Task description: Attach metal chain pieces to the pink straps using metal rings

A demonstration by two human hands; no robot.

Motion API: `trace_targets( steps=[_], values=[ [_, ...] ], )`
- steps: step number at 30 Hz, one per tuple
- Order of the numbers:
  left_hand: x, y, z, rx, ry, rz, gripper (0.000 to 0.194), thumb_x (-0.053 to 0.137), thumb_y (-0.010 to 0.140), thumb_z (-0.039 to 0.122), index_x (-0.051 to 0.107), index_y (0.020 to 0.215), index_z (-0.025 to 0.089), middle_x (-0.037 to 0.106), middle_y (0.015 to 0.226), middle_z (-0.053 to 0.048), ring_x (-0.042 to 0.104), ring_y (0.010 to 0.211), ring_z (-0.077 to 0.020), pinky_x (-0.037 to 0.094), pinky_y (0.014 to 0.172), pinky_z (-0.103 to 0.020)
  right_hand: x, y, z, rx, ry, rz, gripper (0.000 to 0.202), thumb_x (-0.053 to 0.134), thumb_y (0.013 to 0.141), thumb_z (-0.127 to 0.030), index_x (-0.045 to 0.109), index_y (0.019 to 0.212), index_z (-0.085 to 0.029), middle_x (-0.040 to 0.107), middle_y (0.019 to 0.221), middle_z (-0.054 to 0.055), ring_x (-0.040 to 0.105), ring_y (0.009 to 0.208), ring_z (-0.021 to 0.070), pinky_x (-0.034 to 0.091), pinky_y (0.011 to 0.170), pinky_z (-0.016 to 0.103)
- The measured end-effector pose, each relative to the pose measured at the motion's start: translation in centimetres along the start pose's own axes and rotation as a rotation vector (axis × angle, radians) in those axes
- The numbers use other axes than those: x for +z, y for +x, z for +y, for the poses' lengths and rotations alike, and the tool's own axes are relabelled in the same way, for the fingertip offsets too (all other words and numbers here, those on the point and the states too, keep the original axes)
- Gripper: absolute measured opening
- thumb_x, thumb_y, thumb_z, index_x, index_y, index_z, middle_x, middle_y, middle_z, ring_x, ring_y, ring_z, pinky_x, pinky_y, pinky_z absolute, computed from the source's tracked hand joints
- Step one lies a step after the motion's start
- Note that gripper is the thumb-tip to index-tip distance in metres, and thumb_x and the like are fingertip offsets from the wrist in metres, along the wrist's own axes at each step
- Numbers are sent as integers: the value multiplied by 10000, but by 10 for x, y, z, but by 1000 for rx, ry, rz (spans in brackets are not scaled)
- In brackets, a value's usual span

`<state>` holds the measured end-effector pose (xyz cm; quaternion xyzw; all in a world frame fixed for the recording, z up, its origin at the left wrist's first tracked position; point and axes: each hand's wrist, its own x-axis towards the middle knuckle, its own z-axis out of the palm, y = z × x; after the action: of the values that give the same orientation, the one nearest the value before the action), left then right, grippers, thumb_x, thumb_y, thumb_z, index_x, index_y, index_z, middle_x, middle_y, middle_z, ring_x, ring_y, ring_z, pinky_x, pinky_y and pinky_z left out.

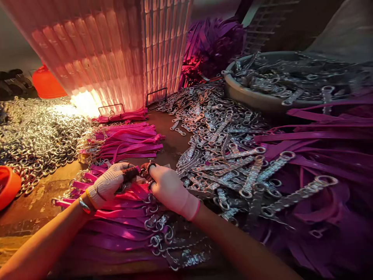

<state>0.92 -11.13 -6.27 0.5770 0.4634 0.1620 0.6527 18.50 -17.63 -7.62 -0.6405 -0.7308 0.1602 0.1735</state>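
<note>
Both gloved hands meet over a row of pink straps (122,213) with metal rings at their ends. My left hand (112,182), in a white dotted glove with dark fingertips, is closed on a bit of pink strap. Close beside it, my right hand (167,188), in a pale glove with dark-wrapped fingertips, is pinched together; what it holds is too small and hidden to name. Behind the hands lies another bundle of pink straps (134,142), with rings at its left end.
Loose metal rings (37,134) are heaped at left, near an orange bowl (8,186). Ringed metal strips (215,132) cover the right side, before a grey tub (247,93). Purple straps (326,186) hang at far right. A ribbed translucent panel (101,50) stands behind.
</note>
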Motion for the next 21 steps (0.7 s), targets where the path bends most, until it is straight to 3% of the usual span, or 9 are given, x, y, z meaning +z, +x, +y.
trace_targets(
  steps=[5, 11, 16, 21],
  values=[
    [1, -8, -16, 15, 6, -30, 363, 582, 862, 502, 541, 706, 176, 460, 502, 35, 343, 379, -69, 236, 365, -182, 1, 0, -18, -67, -219, -40, 249, 477, 850, -113, 656, 1020, -149, 691, 966, 142, 640, 820, 239, 422, 682, 302],
    [8, -9, -29, 373, 370, 126, 131, 598, 819, 180, 645, 699, 160, 639, 681, -18, 504, 617, -106, 364, 573, -174, 10, -1, -19, 32, -136, -12, 284, 489, 814, -100, 665, 1034, -142, 703, 983, 132, 651, 883, 241, 453, 751, 298],
    [5, -9, -37, 267, 294, 57, 201, 534, 860, 206, 651, 703, 156, 573, 588, 8, 449, 518, -91, 336, 502, -176, -1, -5, -15, -28, -128, -137, 456, 480, 799, -57, 600, 1232, -133, 706, 1099, 144, 665, 985, 252, 466, 792, 304],
    [7, -11, -39, 310, 314, 107, 183, 544, 821, 168, 639, 667, 142, 567, 571, 7, 447, 522, -86, 317, 490, -173, -6, -1, -17, 39, -264, -251, 277, 507, 806, -105, 640, 1043, -162, 743, 901, 124, 711, 828, 270, 457, 640, 299]
  ],
)
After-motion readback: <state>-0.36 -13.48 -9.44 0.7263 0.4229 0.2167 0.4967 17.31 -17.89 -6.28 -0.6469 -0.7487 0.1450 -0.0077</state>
